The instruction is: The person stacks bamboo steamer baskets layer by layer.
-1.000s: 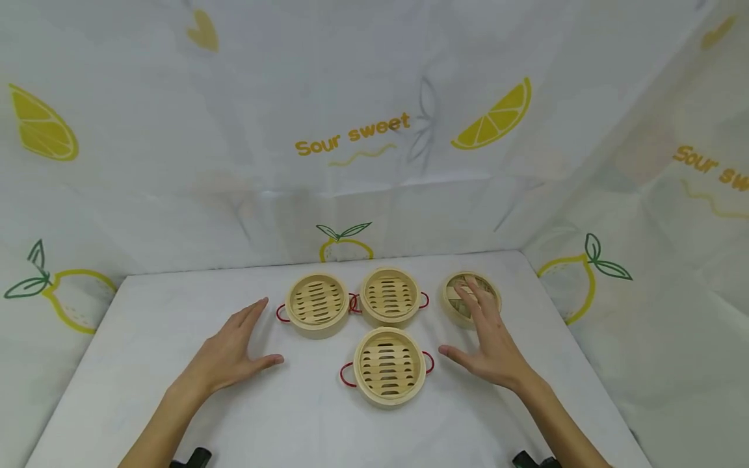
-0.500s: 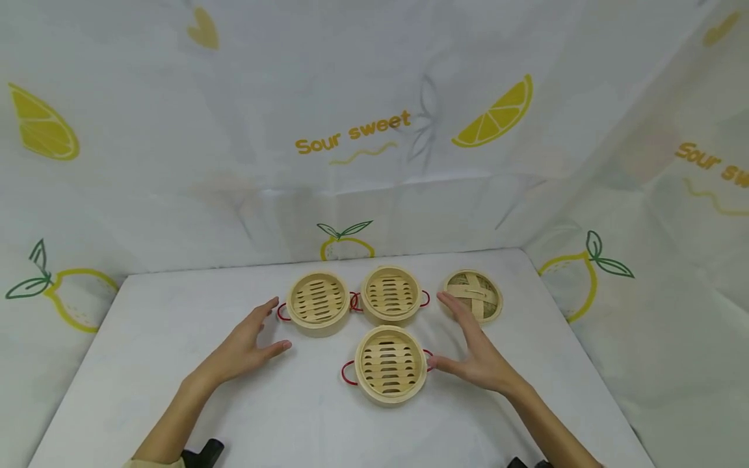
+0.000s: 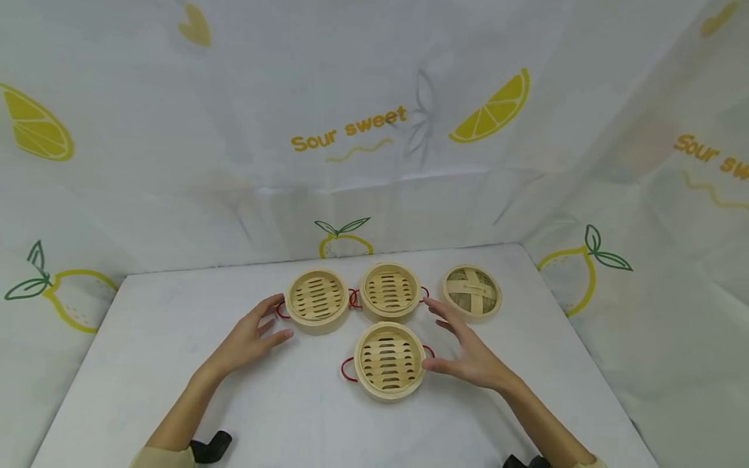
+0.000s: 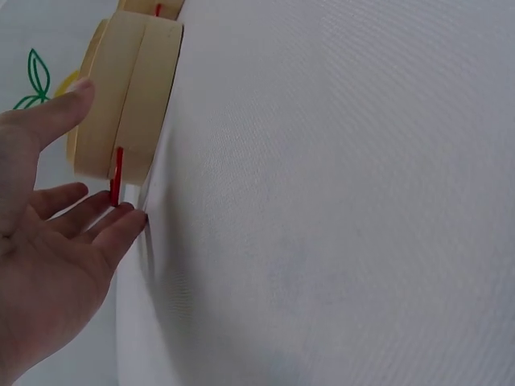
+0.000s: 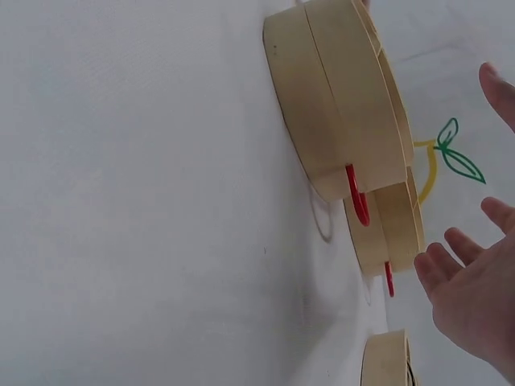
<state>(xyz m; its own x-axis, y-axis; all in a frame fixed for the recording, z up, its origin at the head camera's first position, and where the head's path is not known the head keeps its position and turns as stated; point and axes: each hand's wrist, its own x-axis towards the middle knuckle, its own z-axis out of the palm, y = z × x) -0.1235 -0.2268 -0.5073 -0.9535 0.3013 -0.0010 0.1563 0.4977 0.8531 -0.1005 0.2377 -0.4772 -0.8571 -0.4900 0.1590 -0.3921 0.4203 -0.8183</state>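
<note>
Three round steamer baskets, apparently bamboo, sat on the white-covered table [image 3: 275,422]: a far left basket [image 3: 318,299], a far middle basket [image 3: 391,290] just beside it, and a near basket [image 3: 390,364] in front. A woven lid [image 3: 471,290] lay to the far right. The baskets looked light and stiff, not very slippery, with the thin slats probably the fragile part. The outer walls seemed the surest hold; the red loops [image 5: 357,197] looked slender. The left hand [image 3: 251,341] had its fingers spread around nothing, tips by the far left basket's loop; whether they touched it was unclear. The right hand [image 3: 468,354], fingers also wide apart, held nothing near the right side of the near basket. Orange lettering [image 3: 348,128] on the backdrop [image 3: 175,214] read "Sour sweet", repeated but cut off at right; no brand showed.
</note>
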